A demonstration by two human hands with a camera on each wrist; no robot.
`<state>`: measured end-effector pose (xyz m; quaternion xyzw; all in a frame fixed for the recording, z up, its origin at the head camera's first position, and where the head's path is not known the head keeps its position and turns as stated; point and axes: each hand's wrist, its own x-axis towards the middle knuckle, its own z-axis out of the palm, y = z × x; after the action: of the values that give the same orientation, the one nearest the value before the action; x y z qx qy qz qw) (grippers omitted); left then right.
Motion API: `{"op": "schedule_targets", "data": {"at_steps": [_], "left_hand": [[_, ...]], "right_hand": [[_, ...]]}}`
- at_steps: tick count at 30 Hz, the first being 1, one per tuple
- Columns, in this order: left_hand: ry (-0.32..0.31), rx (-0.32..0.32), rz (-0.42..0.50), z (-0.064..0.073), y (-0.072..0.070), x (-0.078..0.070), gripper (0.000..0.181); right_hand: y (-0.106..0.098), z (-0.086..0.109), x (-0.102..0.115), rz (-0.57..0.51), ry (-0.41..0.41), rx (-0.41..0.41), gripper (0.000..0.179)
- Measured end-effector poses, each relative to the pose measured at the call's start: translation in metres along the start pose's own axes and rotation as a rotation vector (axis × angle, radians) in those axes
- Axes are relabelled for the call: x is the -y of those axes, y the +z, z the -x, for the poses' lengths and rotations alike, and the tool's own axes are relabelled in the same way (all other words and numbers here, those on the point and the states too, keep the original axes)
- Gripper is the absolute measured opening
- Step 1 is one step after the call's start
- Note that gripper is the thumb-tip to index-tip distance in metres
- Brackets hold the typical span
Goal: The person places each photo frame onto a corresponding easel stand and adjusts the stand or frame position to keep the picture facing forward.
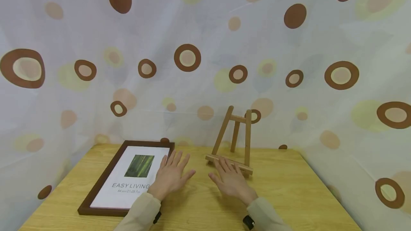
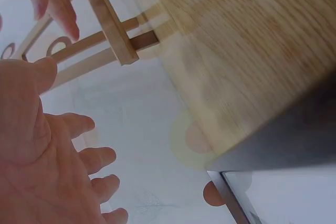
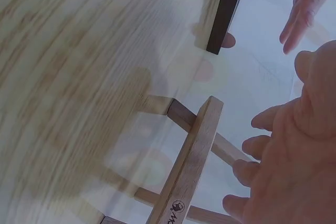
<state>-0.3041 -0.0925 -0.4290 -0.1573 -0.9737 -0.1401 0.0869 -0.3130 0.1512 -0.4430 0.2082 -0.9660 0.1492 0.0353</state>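
Note:
My left hand [image 1: 171, 176] is held over the table beside the right edge of a picture frame [image 1: 102, 170], fingers spread and holding nothing. The frame lies flat, dark brown, with a white insert [image 1: 109, 197] that reads "EASY LIVING" and a small green picture. A small wooden easel [image 1: 248, 136] stands upright on three legs toward the back. My right hand [image 1: 232, 181] is in front of it, its fingers extended and overlapping the easel's lower ledge [image 1: 210, 158] in the head view. From the right wrist view, the palm faces the ledge [image 3: 191, 161] and nothing is in it.
Under everything is a light wood-grain table [image 1: 282, 191]. A white curtain [image 1: 205, 20] with brown and pastel spots hangs close behind it and along both sides. Dark bands show at my left wrist [image 1: 157, 217] and right wrist [image 1: 248, 221].

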Motion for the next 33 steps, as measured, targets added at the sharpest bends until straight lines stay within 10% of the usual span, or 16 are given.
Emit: {"op": "schedule_targets", "data": {"at_steps": [17, 33], "left_hand": [[-0.006, -0.091, 0.12, 0.004, -0.011, 0.017, 0.059], [-0.113, -0.144, 0.42, 0.018, -0.017, 0.047, 0.055]], "right_hand": [[-0.004, -0.004, 0.014, -0.162, -0.054, -0.149, 0.062], [0.006, -0.008, 0.024, -0.427, -0.067, -0.044, 0.046]]}}
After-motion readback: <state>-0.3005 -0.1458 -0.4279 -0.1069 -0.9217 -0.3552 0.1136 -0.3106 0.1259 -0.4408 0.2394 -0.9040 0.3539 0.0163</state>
